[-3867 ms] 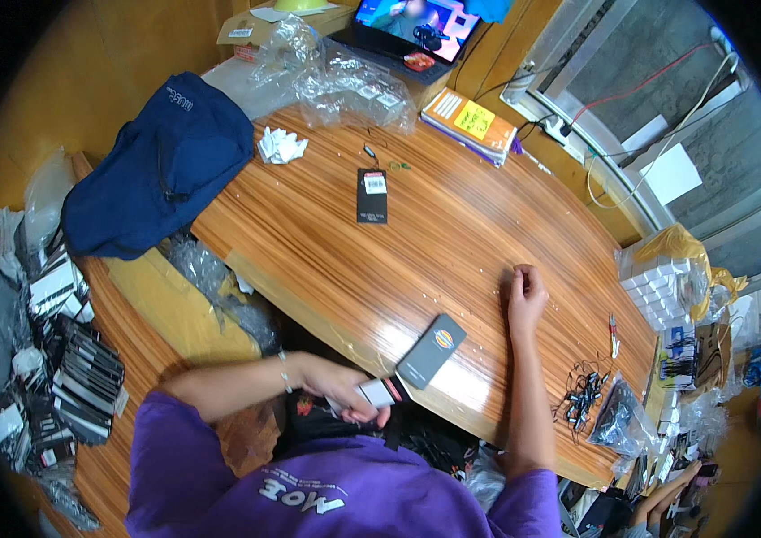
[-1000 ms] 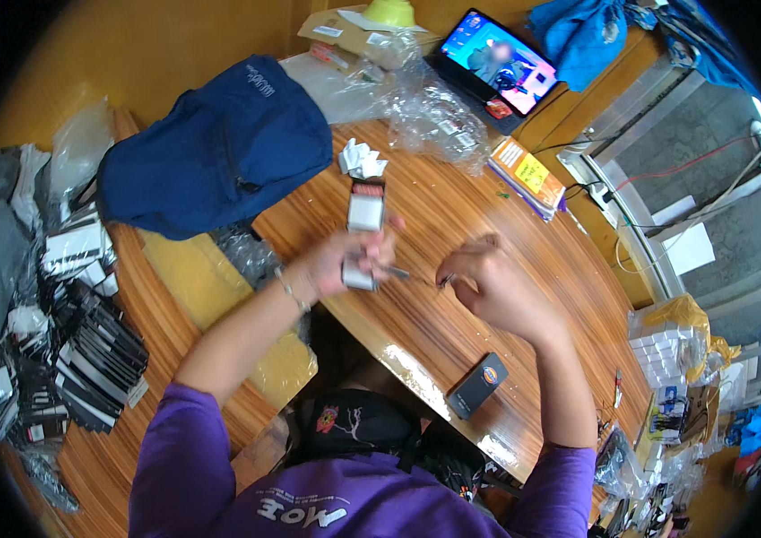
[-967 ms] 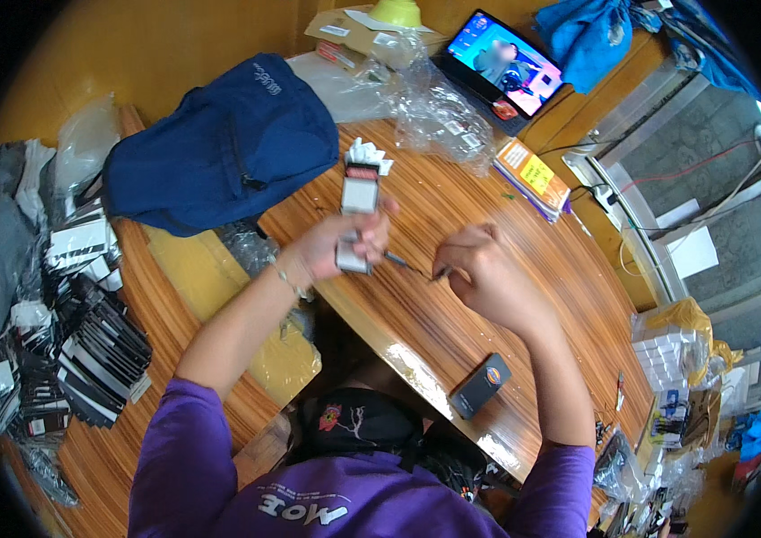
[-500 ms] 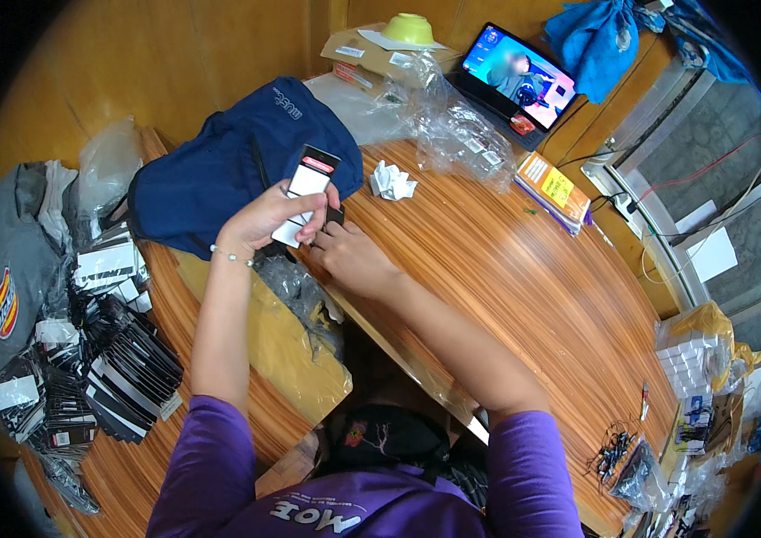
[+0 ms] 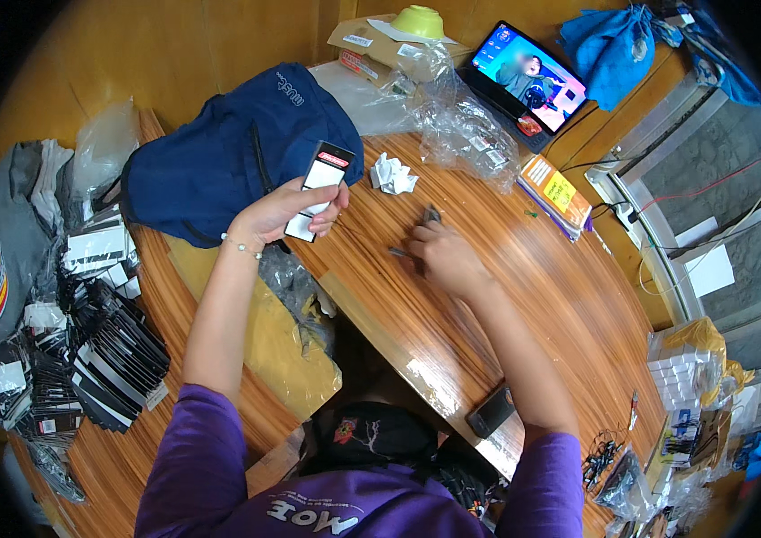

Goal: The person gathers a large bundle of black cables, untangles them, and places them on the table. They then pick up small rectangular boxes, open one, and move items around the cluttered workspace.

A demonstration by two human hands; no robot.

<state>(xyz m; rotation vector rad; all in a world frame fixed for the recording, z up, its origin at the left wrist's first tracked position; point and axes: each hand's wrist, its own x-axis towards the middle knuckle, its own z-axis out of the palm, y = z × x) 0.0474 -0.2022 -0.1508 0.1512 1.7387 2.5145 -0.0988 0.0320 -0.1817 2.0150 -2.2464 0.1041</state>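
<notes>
My left hand [image 5: 295, 212] is closed around a slim flat package [image 5: 321, 184], white with black edges and a red band near its top, tilted over the table beside the blue backpack [image 5: 219, 152]. My right hand [image 5: 441, 255] is low over the wooden table [image 5: 578, 305], its fingers bent together. Small dark ends poke out at its fingertips; most of what it grips is hidden. A crumpled white paper [image 5: 392, 174] lies beyond, between the two hands. Near the table's front edge, beside my right forearm, rests a black phone [image 5: 492, 411].
Several black-and-white packages [image 5: 121, 363] are stacked at left beside a grey garment [image 5: 13, 242]. Farther back are clear plastic wrap [image 5: 461, 125], a lit tablet [image 5: 528, 81] and orange booklets [image 5: 553, 195]. Black cables [image 5: 602, 462] lie at right. A gap separates the two table surfaces.
My right hand has moved right, away from the package in my left hand, and is over the table. The phone near the front edge has come into view. My left hand still holds the package.
</notes>
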